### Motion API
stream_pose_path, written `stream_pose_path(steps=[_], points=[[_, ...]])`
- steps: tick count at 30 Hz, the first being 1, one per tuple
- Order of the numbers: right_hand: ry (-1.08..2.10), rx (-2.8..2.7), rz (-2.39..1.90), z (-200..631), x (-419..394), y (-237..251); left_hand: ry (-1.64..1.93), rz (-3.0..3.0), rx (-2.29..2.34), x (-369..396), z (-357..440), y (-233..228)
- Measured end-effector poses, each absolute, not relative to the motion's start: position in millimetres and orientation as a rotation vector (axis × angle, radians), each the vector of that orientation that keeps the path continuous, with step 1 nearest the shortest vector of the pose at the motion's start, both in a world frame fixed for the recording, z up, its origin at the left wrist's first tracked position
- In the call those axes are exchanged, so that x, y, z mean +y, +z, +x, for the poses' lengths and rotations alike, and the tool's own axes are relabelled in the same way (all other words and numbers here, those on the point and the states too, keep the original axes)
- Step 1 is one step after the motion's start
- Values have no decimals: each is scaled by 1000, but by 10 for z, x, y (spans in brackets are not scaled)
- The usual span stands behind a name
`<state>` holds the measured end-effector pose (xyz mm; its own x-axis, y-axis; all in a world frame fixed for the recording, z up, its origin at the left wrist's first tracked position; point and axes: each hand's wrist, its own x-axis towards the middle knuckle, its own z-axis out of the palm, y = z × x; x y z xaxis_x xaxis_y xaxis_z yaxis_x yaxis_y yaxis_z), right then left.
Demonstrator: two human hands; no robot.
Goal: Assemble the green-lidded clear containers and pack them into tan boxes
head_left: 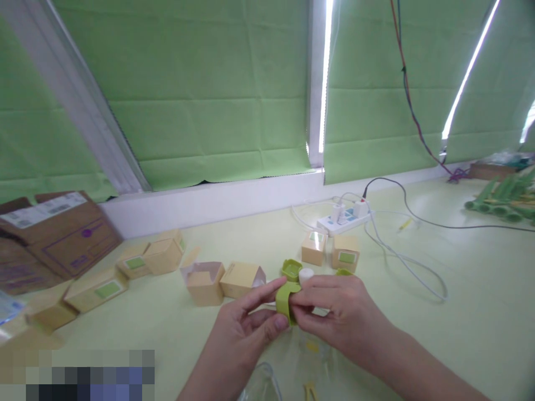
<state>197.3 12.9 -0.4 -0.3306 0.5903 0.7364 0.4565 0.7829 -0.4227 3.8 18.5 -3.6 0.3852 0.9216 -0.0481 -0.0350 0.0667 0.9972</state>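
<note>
Both hands meet at the lower middle over a pale green table (460, 289). My left hand (242, 328) pinches a small lime-green plastic cap (286, 301) between thumb and forefinger. My right hand (334, 312) grips the same cap from the right, fingers curled around it. Just behind the hands lie a second green cap (291, 269), a small white round piece (306, 274) and a sliver of another green piece (344, 272). An open tan carton (204, 281) and a closed one (241, 279) stand to the left of the hands.
Several small tan cartons with green labels (106, 289) lie at left beside a brown cardboard box (54, 234). Two more cartons (330, 249) stand before a white power strip (345, 218) with trailing cables (401, 256). Green tubes (501, 203) are stacked at far right. Clear plastic (261, 384) lies below.
</note>
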Motion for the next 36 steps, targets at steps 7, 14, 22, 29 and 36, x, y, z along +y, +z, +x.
stream_pose_path(steps=[7, 14, 22, 29, 36], points=[[260, -1947, -787, 1936, 161, -57, 1000, 1267, 928, 126, 75, 23], [243, -1861, -726, 1972, 167, -52, 1135, 1199, 861, 161, 83, -32], [192, -1843, -614, 1977, 157, -13, 1080, 1161, 883, 127, 83, 1], [236, -1754, -778, 2052, 176, -69, 1110, 1104, 940, 153, 69, -8], [390, -1945, -905, 2016, 167, -123, 1049, 1263, 819, 117, 85, -13]])
